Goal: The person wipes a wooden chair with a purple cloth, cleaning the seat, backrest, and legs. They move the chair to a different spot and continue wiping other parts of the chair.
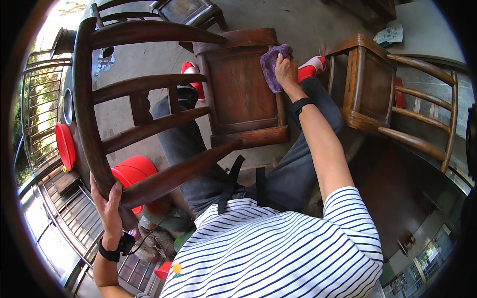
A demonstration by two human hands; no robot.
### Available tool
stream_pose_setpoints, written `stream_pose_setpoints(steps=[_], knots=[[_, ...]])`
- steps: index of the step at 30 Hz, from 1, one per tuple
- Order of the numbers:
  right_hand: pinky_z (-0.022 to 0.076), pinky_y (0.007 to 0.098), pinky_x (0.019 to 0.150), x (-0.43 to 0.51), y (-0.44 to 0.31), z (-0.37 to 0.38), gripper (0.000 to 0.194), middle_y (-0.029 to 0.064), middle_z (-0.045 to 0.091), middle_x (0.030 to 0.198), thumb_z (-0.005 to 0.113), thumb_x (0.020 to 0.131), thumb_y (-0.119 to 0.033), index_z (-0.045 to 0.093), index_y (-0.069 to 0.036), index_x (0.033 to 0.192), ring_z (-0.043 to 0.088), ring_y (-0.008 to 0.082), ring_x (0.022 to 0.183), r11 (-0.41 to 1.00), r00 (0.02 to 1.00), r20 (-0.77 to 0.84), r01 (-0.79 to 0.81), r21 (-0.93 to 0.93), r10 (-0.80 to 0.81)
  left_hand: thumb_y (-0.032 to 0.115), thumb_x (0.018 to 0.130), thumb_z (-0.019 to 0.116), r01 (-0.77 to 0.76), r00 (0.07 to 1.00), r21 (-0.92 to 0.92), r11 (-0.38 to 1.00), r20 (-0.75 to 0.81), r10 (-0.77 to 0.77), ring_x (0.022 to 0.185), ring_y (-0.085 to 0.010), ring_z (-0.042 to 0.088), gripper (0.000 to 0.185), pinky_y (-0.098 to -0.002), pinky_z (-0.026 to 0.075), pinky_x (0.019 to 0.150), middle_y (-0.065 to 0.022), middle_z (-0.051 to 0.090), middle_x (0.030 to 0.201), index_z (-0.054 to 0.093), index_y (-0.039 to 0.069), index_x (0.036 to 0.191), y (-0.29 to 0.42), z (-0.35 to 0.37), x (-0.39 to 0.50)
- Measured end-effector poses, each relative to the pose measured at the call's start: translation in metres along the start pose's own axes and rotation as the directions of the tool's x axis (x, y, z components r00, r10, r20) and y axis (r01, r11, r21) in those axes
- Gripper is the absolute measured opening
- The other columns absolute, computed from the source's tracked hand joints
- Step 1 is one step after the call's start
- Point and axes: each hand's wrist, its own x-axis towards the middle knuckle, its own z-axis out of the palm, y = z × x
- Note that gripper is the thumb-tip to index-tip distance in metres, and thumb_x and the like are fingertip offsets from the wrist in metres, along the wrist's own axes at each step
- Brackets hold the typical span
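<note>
A dark brown wooden chair with a slatted back stands between my legs, its backrest reaching to the left. My left hand grips the end of the backrest's top rail at the lower left. My right hand presses a purple cloth against the front edge of the seat, on the side away from the backrest. The cloth is bunched under my fingers and hangs over that edge. The seat panel looks reddish and worn.
Another wooden chair stands at right, and one more at the top. A red bucket is beside my left leg, and a red basin lies at far left near metal railings. A white pouch lies at upper right.
</note>
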Motion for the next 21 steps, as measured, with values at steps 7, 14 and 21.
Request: stream_pose_setpoints(steps=[7, 14, 21], knots=[[0.0541, 0.048, 0.073, -0.127, 0.013, -0.06, 0.048, 0.0239, 0.068, 0.083, 0.049, 0.094, -0.046, 0.063, 0.0, 0.087, 0.068, 0.0381, 0.079, 0.914, 0.979, 0.205, 0.103, -0.392, -0.023, 0.014, 0.091, 0.061, 0.023, 0.998, -0.047, 0.999, 0.059, -0.02, 0.083, -0.0073, 0.048, 0.053, -0.0213, 0.041, 0.077, -0.0005, 0.052, 0.093, 0.037, -0.002, 0.136, -0.001, -0.002, 0.005], [0.0534, 0.0407, 0.08, -0.18, 0.01, -0.067, 0.056, 0.0242, 0.061, 0.103, 0.056, 0.091, -0.049, 0.055, 0.005, 0.104, 0.063, 0.0348, 0.094, 0.872, 0.944, 0.298, 0.02, -0.489, 0.145, 0.021, 0.09, 0.065, -0.038, 0.995, -0.093, 0.995, 0.088, 0.047, 0.087, -0.008, 0.05, 0.063, -0.0215, 0.041, 0.079, -0.0014, 0.054, 0.099, 0.035, 0.0, 0.141, -0.005, -0.002, 0.004], [0.0535, 0.0404, 0.078, -0.137, 0.005, -0.038, 0.051, 0.0228, 0.054, 0.102, 0.062, 0.088, -0.046, 0.051, 0.003, 0.101, 0.061, 0.0347, 0.093, 0.9, 0.981, 0.191, 0.055, -0.432, 0.032, 0.013, 0.091, 0.062, 0.008, 0.998, -0.036, 0.999, 0.068, -0.006, 0.087, -0.0086, 0.05, 0.066, -0.0222, 0.041, 0.081, -0.003, 0.052, 0.105, 0.028, -0.001, 0.146, -0.003, -0.003, 0.003]])
